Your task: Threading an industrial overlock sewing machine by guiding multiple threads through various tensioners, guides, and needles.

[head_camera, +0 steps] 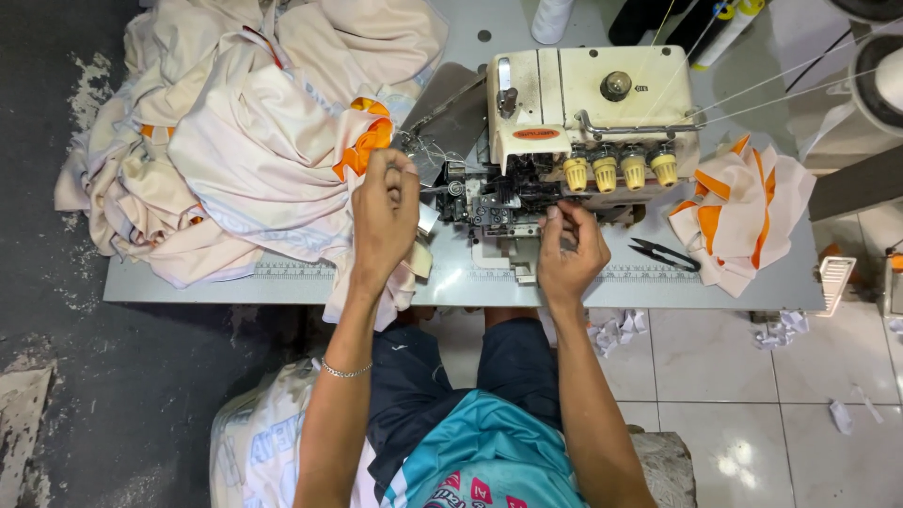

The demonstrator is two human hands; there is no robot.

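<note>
A long pale grey sewing table (282, 280) carries a heaped pile of cream cloth with orange trim (235, 150), which spills past the near edge under the left hand (384, 212). That hand is closed, pinching cloth beside the cream overlock machine (593, 108). The right hand (569, 249) sits at the needle area, fingers curled; what it holds cannot be told. Black snips (663, 252) lie to its right on bare tabletop.
</note>
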